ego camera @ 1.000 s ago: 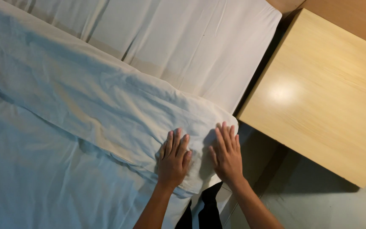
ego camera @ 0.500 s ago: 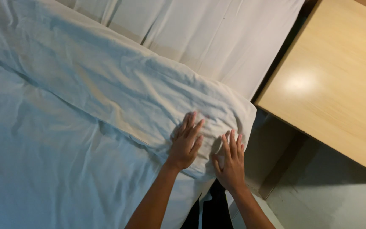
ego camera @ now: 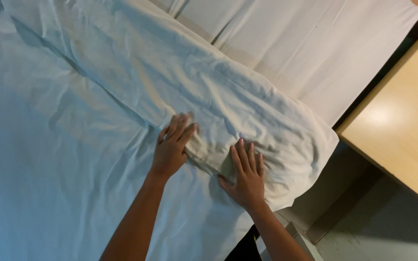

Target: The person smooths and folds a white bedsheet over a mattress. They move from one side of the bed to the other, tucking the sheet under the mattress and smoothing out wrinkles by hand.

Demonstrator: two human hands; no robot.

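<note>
Two bare hands press flat on the bedding, fingers spread and palms down, gripping nothing. One long, wrinkled pale pillow in a light cotton case [ego camera: 209, 92] lies slantwise across the bed from the upper left to the lower right, its near end stopping just short of the mattress corner. The left hand [ego camera: 172, 147] rests on the pillow's lower edge, fingertips on the case and heel on the one creased white bedsheet [ego camera: 49, 183] beneath it. The right hand [ego camera: 246, 176] sits near it, further along toward the pillow's near end, its fingers on the case and its thumb on the sheet. The pillowcase is full along its whole length, and what fills it is hidden by the cloth. Beyond the pillow stands one white padded headboard with upright seams [ego camera: 315, 53]. One light wooden bedside counter [ego camera: 402, 130] stands just beside the bed's corner, with grey floor [ego camera: 383, 227] below it.
</note>
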